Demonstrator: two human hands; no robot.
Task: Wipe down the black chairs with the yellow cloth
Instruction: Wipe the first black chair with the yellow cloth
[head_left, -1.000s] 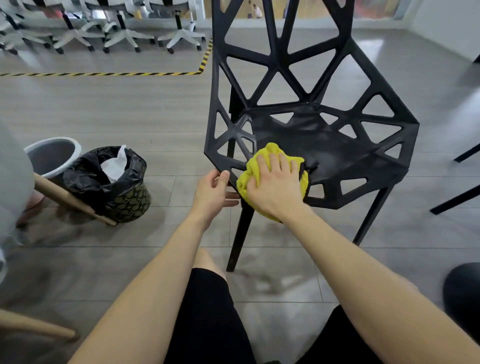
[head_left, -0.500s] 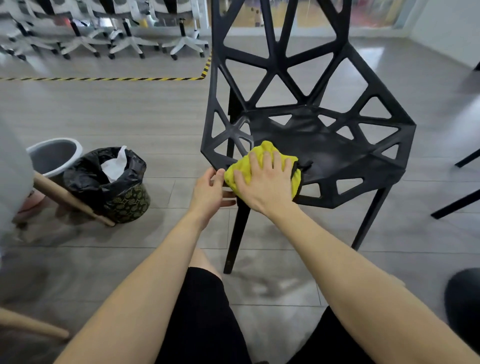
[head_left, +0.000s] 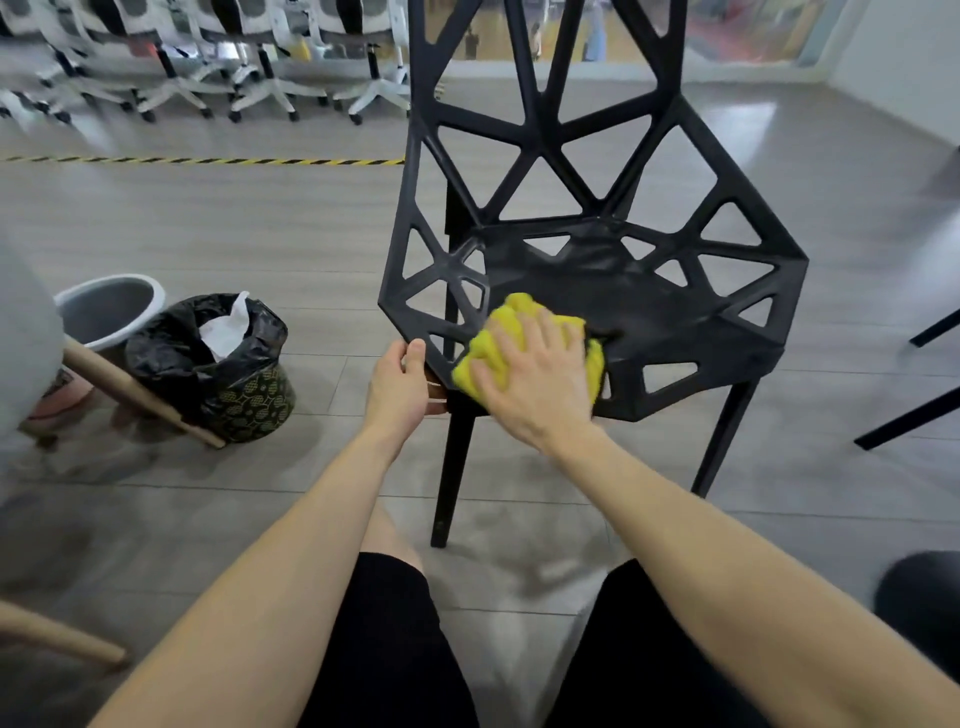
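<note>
The right hand (head_left: 535, 387) has slid the yellow cloth (head_left: 511, 325) slightly toward 9 o'clock and presses it, fingers straight, on the black chair (head_left: 649, 312) seat. At the cloth's 9 o'clock the left hand (head_left: 397, 387) grips the seat edge.

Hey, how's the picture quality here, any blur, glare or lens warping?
Head view: wide-angle warping stretches the black lattice plastic chair; the white office chairs at top left are motion-smeared; a bright glare patch whitens the grey floor at top right; the right hand on the yellow cloth is fairly sharp.
</note>
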